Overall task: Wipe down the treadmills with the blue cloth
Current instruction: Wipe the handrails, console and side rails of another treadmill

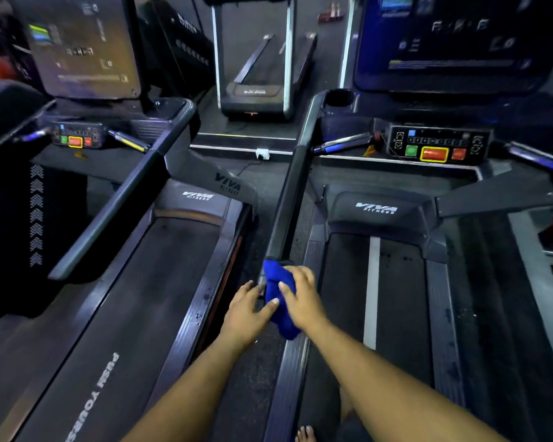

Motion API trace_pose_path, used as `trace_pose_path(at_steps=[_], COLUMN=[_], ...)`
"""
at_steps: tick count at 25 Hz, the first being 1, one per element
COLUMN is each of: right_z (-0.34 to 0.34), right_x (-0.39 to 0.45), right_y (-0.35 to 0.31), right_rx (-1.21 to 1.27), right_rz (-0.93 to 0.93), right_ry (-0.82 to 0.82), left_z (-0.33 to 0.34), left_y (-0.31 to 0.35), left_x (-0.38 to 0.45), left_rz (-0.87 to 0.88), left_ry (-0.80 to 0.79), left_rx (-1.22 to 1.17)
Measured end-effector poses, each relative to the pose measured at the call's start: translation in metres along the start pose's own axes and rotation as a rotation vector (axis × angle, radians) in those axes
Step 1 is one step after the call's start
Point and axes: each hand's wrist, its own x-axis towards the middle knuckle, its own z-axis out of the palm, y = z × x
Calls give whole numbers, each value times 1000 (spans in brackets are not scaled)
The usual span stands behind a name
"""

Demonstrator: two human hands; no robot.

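The blue cloth [276, 283] is wrapped around the near end of the dark left handrail [292, 199] of the right treadmill [377, 208]. My right hand [300, 298] grips the cloth from the right and above. My left hand [248, 309] holds it from the left, thumb pressed on the cloth. A loose end of the cloth hangs below both hands. The left treadmill [197, 196] stands beside it, its belt stretching toward me.
Each treadmill has a console with green and red buttons [433, 153] and a screen [454, 39] above. A third treadmill [256, 90] stands further ahead on a platform. A narrow floor gap [259, 237] separates the two near machines. My bare foot [305, 434] shows at the bottom.
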Motion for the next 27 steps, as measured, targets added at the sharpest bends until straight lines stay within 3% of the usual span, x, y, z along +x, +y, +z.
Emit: trace_pose_path(at_steps=[3,6,9,12,17,21,24,27], right_z=[-30,-64,-102,-150,-219,-252,-263,-268], right_x=[-2,7,26,58,126,169,198,233], right_y=[-10,-18,-13,9,34,30,30,24], right_rx=[238,405,522,501,97,508,550,413], right_rz=[117,167,177,248,198,194,186,133], right_ry=[228,297,255,135,95,-41,8,126], left_z=[1,7,15,22,29,33,31,33], left_y=[21,54,103,153,224,253,266,267], left_x=[-3,10,34,71,128,169,198,240], left_rz=[55,75,125,58,41,32,51,84], left_ry=[-18,-61,-31,2,-32,-64,-41,58], left_rx=[-130,-219,-383,-613,-707,-730,-735,-699])
